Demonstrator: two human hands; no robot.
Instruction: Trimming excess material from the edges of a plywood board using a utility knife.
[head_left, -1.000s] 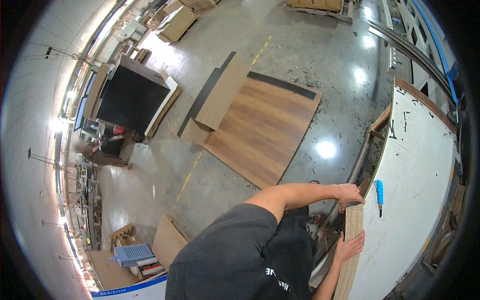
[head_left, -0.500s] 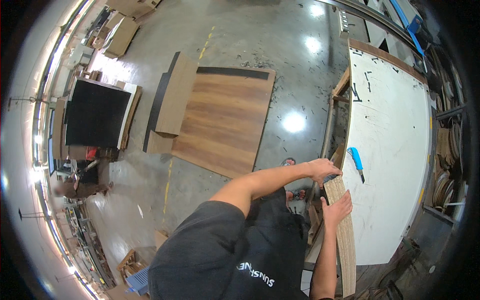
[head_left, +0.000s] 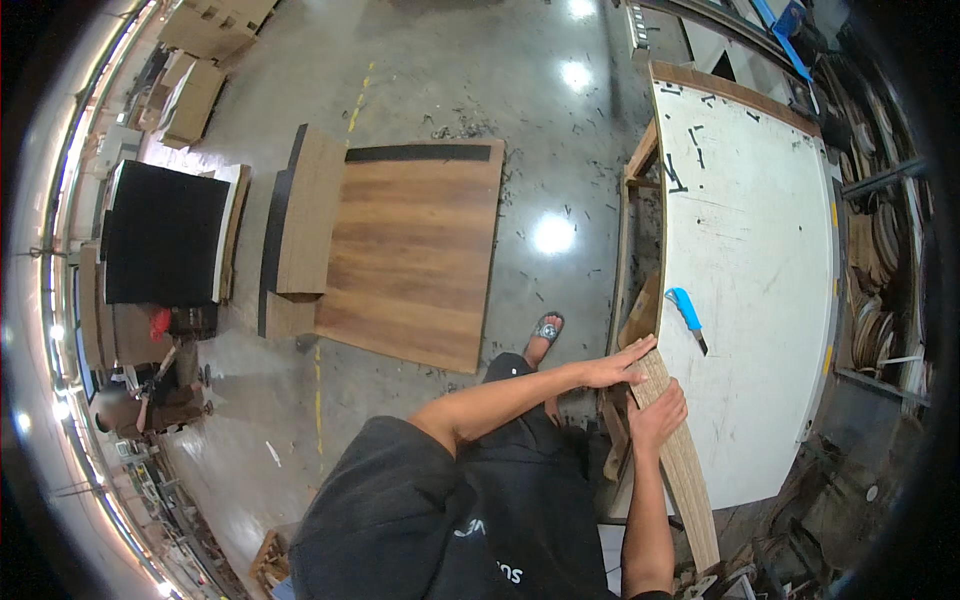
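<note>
A long, narrow wood-grain board (head_left: 690, 505) lies slanting along the near edge of the white-topped table (head_left: 750, 400), its lower end jutting past the table's corner. My left hand (head_left: 612, 370) is at the board's upper end, fingers along the end edge and thumb on the near side. Lower down, my right hand (head_left: 660, 414) wraps over the board, thumb on the near side and fingers across the top. Just beyond the board's upper end rests a blue-handled knife (head_left: 687, 312) with a dark blade. The board's underside is hidden.
Dark strip scraps (head_left: 672, 172) are scattered on the tabletop and floor. To the left, a large wood-grain panel (head_left: 410, 260) carries narrower boards (head_left: 310, 215). Farther left stand a black-topped stack (head_left: 160, 235) and a person (head_left: 150, 405). Cardboard boxes (head_left: 195, 105) stand at the upper left.
The board has tilted so its wide wood-grain face shows more. My left hand has shifted around its end, and the dark piece seen there is out of sight. The whole view has shifted.
</note>
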